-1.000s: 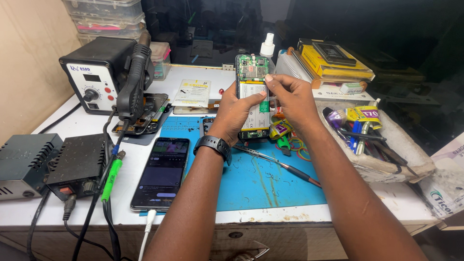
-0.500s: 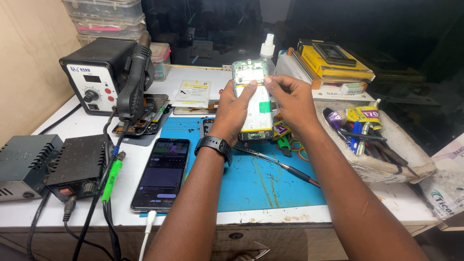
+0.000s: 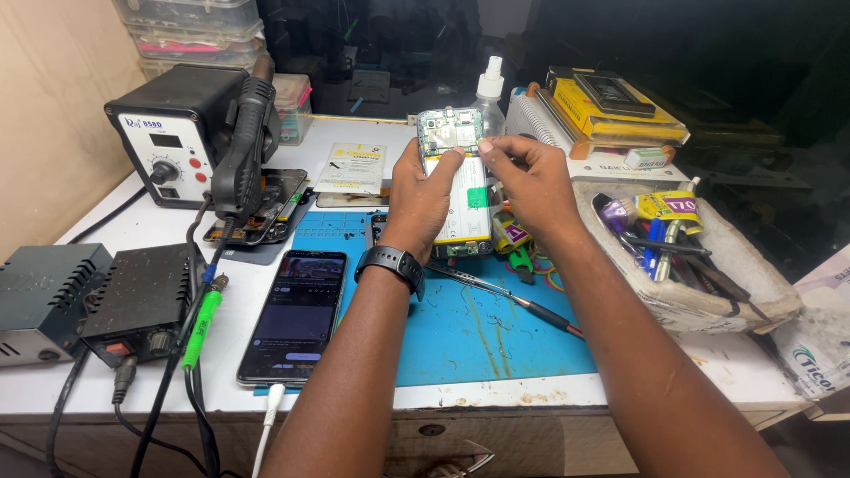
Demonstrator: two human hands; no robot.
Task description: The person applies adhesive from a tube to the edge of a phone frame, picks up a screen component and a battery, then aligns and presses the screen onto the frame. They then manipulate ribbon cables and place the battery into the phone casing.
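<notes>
I've got the opened phone (image 3: pixel 459 181) up off the worktop (image 3: pixel 354 168), back cover off, board and battery facing me, held roughly upright over the far end of the blue mat (image 3: pixel 478 327). My left hand (image 3: pixel 423 196) is wrapped round its left edge, fingers curled shut on it, thumb near the top by the board. My right hand (image 3: pixel 529 184) grips the right edge, fingers closed, thumb and forefinger pinching at the top right corner of the board. Black watch (image 3: pixel 391 263) on my left wrist.

Below the phone, on the mat, lies a thin screwdriver (image 3: pixel 505 296), running diag. toward the right, well clear of both hands. A second phone (image 3: pixel 297 314) lies flat at the mat's left edge, screen lit, w/ a white cable (image 3: pixel 268 416) plugged in its near end.

Left side of worktop: hot-air station (image 3: pixel 173 142) w/ its black handle (image 3: pixel 241 146) parked in the holder, and a dark power unit (image 3: pixel 133 296) nearer me. A green-handled iron (image 3: pixel 202 323) hangs just beside that unit. Another stripped phone (image 3: pixel 266 208) sits beside the station's base.

Right of my hands: tray (image 3: pixel 708 301) full of pens and tools. Behind the held phone, a white spray bottle (image 3: pixel 490 88).
</notes>
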